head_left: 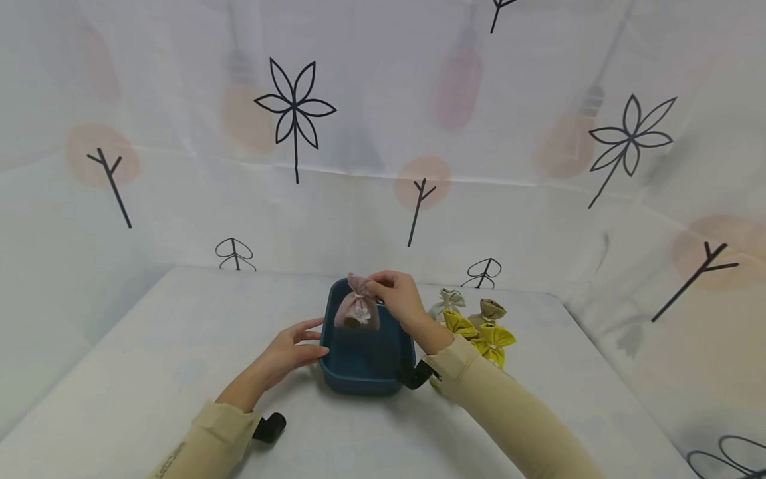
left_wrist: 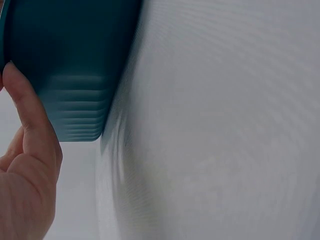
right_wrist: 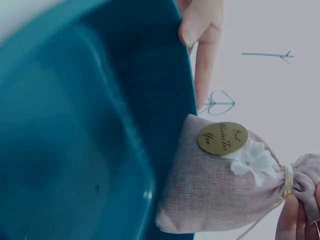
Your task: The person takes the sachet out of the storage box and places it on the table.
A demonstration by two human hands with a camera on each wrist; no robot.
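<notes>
A blue plastic bin (head_left: 359, 384) stands on the table. My left hand (head_left: 293, 350) rests against its left side, the fingers fairly straight and the thumb (left_wrist: 22, 95) at the rim. Over the bin's left part, my right hand (head_left: 403, 299) pinches a pink cloth sachet (head_left: 359, 313) by its gathered neck. The sachet carries a white fabric flower (right_wrist: 252, 162), an oval gold label (right_wrist: 222, 138) and a pale tie at the neck. In the right wrist view the sachet's bottom overlaps the bin's wall, and only a few right fingertips show.
Several sachets lie right of the bin, partly behind my right forearm: yellow ones (head_left: 493, 336), a brown one (head_left: 491, 310) and a pale grey-green one (head_left: 450, 301). A white cloth (head_left: 371, 199) printed with plants hangs behind the white table (head_left: 179, 346). Black wrist cameras (head_left: 270, 428) sit below my sleeves.
</notes>
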